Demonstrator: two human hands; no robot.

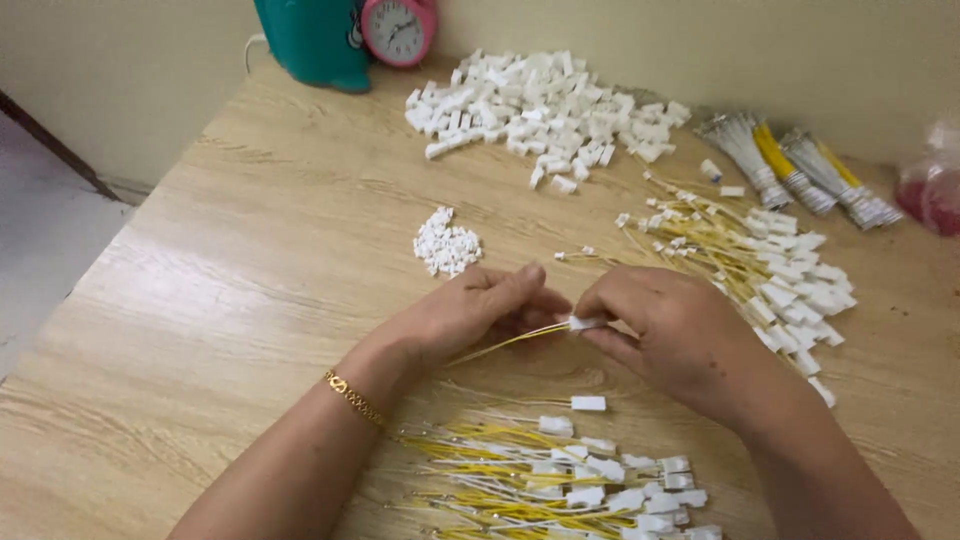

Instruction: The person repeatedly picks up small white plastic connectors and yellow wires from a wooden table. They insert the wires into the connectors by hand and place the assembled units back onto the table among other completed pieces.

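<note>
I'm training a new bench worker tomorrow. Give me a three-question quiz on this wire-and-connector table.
1. True or false: the left hand and right hand meet at a white connector on yellow wires.
2. Which is nearest the pink clock? A) large pile of white housings B) small pile of white pieces C) tied wire bundles
3. Fill in: the left wrist wears a gold ____.

Key: 1 true; 2 A; 3 bracelet.
</note>
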